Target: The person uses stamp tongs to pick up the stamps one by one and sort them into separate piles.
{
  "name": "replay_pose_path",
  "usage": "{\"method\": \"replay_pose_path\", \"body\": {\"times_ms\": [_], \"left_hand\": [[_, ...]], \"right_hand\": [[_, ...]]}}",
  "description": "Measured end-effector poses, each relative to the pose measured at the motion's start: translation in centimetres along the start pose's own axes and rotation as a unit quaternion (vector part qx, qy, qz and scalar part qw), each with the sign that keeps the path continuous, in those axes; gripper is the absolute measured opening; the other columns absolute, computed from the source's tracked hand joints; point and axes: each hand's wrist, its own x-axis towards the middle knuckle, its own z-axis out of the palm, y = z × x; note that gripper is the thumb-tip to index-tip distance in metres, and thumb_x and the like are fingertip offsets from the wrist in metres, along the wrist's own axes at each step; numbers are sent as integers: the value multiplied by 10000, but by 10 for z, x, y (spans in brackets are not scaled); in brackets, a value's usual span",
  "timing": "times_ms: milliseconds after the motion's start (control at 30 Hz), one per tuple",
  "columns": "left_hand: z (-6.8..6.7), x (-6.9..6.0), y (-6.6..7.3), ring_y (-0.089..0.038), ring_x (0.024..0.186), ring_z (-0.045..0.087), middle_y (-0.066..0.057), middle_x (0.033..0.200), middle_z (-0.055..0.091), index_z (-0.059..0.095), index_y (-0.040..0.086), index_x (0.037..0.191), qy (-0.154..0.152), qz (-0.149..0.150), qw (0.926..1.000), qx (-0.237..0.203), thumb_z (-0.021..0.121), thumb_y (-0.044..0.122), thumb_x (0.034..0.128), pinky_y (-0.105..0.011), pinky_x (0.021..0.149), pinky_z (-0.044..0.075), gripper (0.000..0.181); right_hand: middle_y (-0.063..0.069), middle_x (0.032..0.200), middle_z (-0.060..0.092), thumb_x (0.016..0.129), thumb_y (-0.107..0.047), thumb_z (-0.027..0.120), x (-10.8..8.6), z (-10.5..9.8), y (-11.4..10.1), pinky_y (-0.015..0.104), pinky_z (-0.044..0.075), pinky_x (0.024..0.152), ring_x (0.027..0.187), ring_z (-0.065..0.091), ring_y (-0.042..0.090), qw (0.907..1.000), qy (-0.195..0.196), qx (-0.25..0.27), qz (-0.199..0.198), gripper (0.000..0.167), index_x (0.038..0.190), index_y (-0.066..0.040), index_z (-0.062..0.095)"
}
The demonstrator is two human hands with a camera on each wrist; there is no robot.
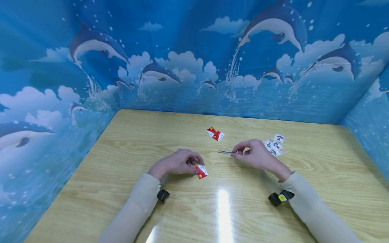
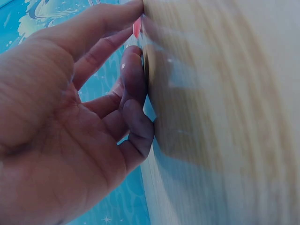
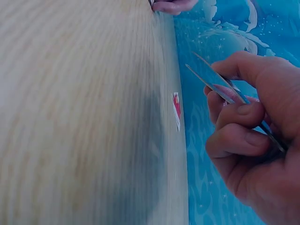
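Observation:
My left hand (image 1: pixel 179 162) is low over the table. Its thumb and index finger hold the edges of a small red and white paper card (image 1: pixel 201 172) with a yellow mark. In the left wrist view, a sliver of red shows between the thumb and index fingertips of the left hand (image 2: pixel 70 112). Metal tweezers (image 3: pixel 218 84) are held in my right hand (image 1: pixel 256 155), pointing left above the table. Their tips stand slightly apart with nothing between them. Farther back lie red and white cards (image 1: pixel 215 134), overlapping.
To the right, beyond my right hand, lies a group of white picture cards (image 1: pixel 276 146), partly overlapping. The wooden table (image 1: pixel 146 131) ends at a blue dolphin-print curtain (image 1: pixel 188 91) behind and on both sides.

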Motion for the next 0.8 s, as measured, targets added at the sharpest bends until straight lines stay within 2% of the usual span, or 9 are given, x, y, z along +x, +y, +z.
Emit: {"method": "replay_pose_path", "body": {"times_ms": [133,300,533,667,800], "left_hand": [[0,1,0,-138,921,563,18,1036,643,729,206,1144,-4,48,10000,10,780,161,899,-273,837,493,254],[1,1,0,-135,920,566,20,1035,645,728,209,1137,-7,41,10000,-11,778,156,901,-264,833,494,247],[1,1,0,-142,918,566,19,1029,642,725,208,1132,-28,26,10000,-23,783,163,900,-272,829,494,244],[1,1,0,-146,924,571,23,1027,642,722,225,1122,-19,23,10000,-3,785,172,901,-289,841,497,236],[0,0,1,-148,927,575,24,1025,643,722,236,1115,-6,-24,10000,-19,789,175,898,-299,851,501,235]], "right_hand": [[-4,811,673,911,-229,746,-3,4,-2,221,372,488,553,469,63,10000,-81,12,-27,121,980,-140,790],[-29,779,653,912,-211,753,-7,11,-3,215,364,490,523,424,41,9994,-222,12,-273,67,943,-161,786],[-55,800,700,888,-203,782,-12,22,-5,214,428,537,573,494,35,9970,-453,-10,-628,61,935,-165,791],[-75,765,686,880,-211,788,-12,27,-6,211,429,553,591,493,31,9947,-531,-43,-876,62,929,-173,792],[-106,748,674,882,-221,784,-11,31,-9,207,433,576,605,505,30,9936,-594,-94,-961,48,925,-201,791]]}}
